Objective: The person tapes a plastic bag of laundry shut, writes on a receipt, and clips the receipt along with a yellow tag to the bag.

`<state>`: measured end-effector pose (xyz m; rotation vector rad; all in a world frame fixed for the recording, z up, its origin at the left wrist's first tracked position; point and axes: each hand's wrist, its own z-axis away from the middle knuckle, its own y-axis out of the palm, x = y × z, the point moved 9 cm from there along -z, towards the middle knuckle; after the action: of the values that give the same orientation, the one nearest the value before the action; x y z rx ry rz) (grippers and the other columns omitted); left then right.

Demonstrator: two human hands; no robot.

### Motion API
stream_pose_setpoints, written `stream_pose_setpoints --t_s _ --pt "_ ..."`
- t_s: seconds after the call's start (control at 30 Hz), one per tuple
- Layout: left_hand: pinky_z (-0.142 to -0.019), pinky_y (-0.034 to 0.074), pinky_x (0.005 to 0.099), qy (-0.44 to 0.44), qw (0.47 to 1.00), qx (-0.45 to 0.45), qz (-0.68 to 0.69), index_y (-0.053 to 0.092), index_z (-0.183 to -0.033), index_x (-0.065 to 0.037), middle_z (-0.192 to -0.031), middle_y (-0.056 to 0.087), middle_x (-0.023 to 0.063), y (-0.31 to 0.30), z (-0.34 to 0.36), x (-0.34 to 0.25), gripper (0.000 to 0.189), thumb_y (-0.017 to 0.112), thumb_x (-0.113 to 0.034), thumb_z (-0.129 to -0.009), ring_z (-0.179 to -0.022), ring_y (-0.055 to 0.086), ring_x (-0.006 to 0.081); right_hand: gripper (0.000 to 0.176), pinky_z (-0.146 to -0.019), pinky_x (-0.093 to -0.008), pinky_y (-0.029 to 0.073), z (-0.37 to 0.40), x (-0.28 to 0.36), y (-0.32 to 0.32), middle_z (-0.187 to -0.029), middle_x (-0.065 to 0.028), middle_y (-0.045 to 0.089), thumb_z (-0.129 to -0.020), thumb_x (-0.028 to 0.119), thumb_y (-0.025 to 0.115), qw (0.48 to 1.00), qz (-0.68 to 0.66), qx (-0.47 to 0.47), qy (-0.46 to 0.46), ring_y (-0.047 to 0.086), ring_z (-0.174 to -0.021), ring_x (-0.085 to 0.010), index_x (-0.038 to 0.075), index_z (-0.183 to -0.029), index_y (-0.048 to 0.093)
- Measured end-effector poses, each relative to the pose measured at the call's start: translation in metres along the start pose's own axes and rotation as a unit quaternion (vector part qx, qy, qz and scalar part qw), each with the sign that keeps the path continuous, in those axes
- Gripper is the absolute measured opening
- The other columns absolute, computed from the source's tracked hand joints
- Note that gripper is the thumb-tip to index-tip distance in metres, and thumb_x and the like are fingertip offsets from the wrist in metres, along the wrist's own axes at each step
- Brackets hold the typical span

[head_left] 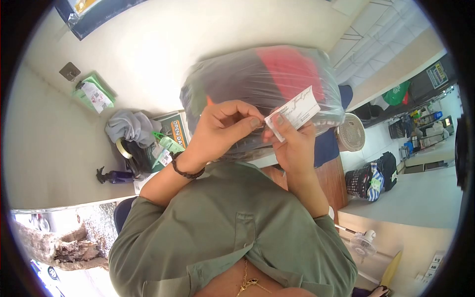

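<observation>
My right hand (295,143) is closed on a white paper slip (297,110) with handwriting on it, the thumb lying across its lower part. Close to the slip's lower left corner, the thumb and forefinger of my left hand (225,126) pinch together; I cannot tell what is between them. A small orange tip (210,100) shows just behind that hand's knuckles. Beneath both hands lies a large, full clear plastic bag (227,69). Dark, red and green fabric shows through it.
To the left are a grey cloth bundle (129,127), a tape roll (123,148), a dark spray bottle (116,176) and green-and-white tags (170,144). A beige basket (351,132) stands right of the bag. Farther right are a black laundry basket (358,181) and a white fan (363,241).
</observation>
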<state>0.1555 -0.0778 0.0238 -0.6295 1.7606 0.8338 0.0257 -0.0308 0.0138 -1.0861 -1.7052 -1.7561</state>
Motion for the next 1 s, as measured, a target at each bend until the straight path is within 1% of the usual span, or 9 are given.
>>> stream_pose_setpoints --t_s 0.27,0.37,0.47,0.57,0.67,0.77,0.87,0.97,1.0 --pt "-0.079 0.047 0.0243 0.009 1.0 0.007 0.001 0.063 -0.096 0.002 -0.091 0.065 0.0036 0.001 -0.001 -0.004 0.007 0.062 -0.003 -0.091 -0.084 0.059 0.0094 0.012 -0.056 -0.03 0.053 -0.002 -0.002 0.003 -0.082 -0.0115 0.069 -0.082 -0.002 0.071 0.999 0.029 0.008 0.017 0.066 -0.066 -0.0179 -0.004 -0.093 0.066" --pt "-0.075 0.047 0.024 0.003 1.0 0.017 0.016 0.062 -0.094 0.001 -0.089 0.064 0.0025 0.004 -0.002 0.0 0.005 0.061 -0.002 -0.091 -0.081 0.058 0.0081 0.012 -0.056 -0.0297 0.053 -0.003 -0.003 0.002 -0.082 -0.0114 0.069 -0.082 -0.002 0.071 0.999 0.036 0.0 0.015 0.065 -0.065 -0.018 -0.004 -0.092 0.066" --pt "-0.068 0.047 0.0246 0.026 0.996 -0.021 -0.077 0.062 -0.093 0.0 -0.087 0.063 0.0004 0.001 0.001 -0.009 0.004 0.063 -0.001 -0.089 -0.078 0.057 0.0062 0.01 -0.057 -0.0295 0.053 -0.003 -0.002 0.0 -0.082 -0.0115 0.069 -0.082 -0.002 0.07 0.998 0.063 -0.014 -0.006 0.065 -0.064 -0.0179 -0.005 -0.091 0.066" --pt "-0.064 0.047 0.0254 0.084 0.976 -0.062 -0.189 0.063 -0.088 -0.002 -0.083 0.064 0.0006 0.002 0.003 -0.027 0.007 0.065 0.001 -0.083 -0.074 0.058 0.008 0.011 -0.059 -0.0292 0.054 -0.004 0.001 0.001 -0.083 -0.0112 0.068 -0.082 -0.003 0.07 0.995 0.093 -0.026 -0.036 0.065 -0.065 -0.0169 -0.005 -0.091 0.065" --pt "-0.062 0.046 0.0266 0.225 0.916 -0.103 -0.317 0.063 -0.082 -0.003 -0.08 0.064 0.0029 0.007 0.006 -0.049 0.009 0.067 0.002 -0.077 -0.07 0.058 0.0128 0.012 -0.062 -0.0285 0.056 -0.001 0.007 0.003 -0.083 -0.0107 0.068 -0.082 -0.004 0.07 0.989 0.122 -0.046 -0.073 0.066 -0.068 -0.0157 -0.005 -0.092 0.064" --pt "-0.061 0.054 0.0294 0.261 0.891 -0.082 -0.363 0.064 -0.082 -0.002 -0.08 0.061 0.0074 0.012 0.005 -0.058 0.011 0.069 0.004 -0.074 -0.074 0.06 0.0198 0.014 -0.064 -0.0276 0.056 0.001 0.01 0.005 -0.083 -0.0103 0.068 -0.082 -0.005 0.07 0.986 0.136 -0.053 -0.084 0.066 -0.07 -0.0149 -0.005 -0.094 0.063" --pt "-0.062 0.053 0.028 0.247 0.896 -0.058 -0.365 0.063 -0.081 -0.001 -0.079 0.06 0.0072 0.012 0.001 -0.053 0.012 0.068 0.005 -0.073 -0.075 0.059 0.0218 0.013 -0.064 -0.0275 0.056 0.0 0.012 0.007 -0.084 -0.0105 0.069 -0.082 -0.004 0.07 0.985 0.138 -0.041 -0.092 0.066 -0.07 -0.0148 -0.005 -0.093 0.063" --pt "-0.064 0.053 0.0272 0.212 0.921 -0.059 -0.322 0.061 -0.083 -0.001 -0.078 0.059 0.0063 0.01 0.0 -0.049 0.011 0.066 0.005 -0.076 -0.074 0.061 0.0177 0.012 -0.062 -0.0284 0.056 -0.003 0.008 0.008 -0.084 -0.0111 0.069 -0.083 -0.003 0.07 0.989 0.13 -0.024 -0.062 0.066 -0.069 -0.0158 -0.005 -0.093 0.064" --pt "-0.065 0.049 0.0257 0.173 0.944 -0.053 -0.277 0.059 -0.085 -0.002 -0.08 0.058 0.0042 0.008 -0.001 -0.042 0.01 0.064 0.005 -0.079 -0.075 0.058 0.0141 0.011 -0.061 -0.0288 0.056 -0.004 0.006 0.008 -0.084 -0.0114 0.069 -0.084 -0.003 0.07 0.991 0.126 -0.019 -0.045 0.066 -0.068 -0.0163 -0.005 -0.093 0.064"
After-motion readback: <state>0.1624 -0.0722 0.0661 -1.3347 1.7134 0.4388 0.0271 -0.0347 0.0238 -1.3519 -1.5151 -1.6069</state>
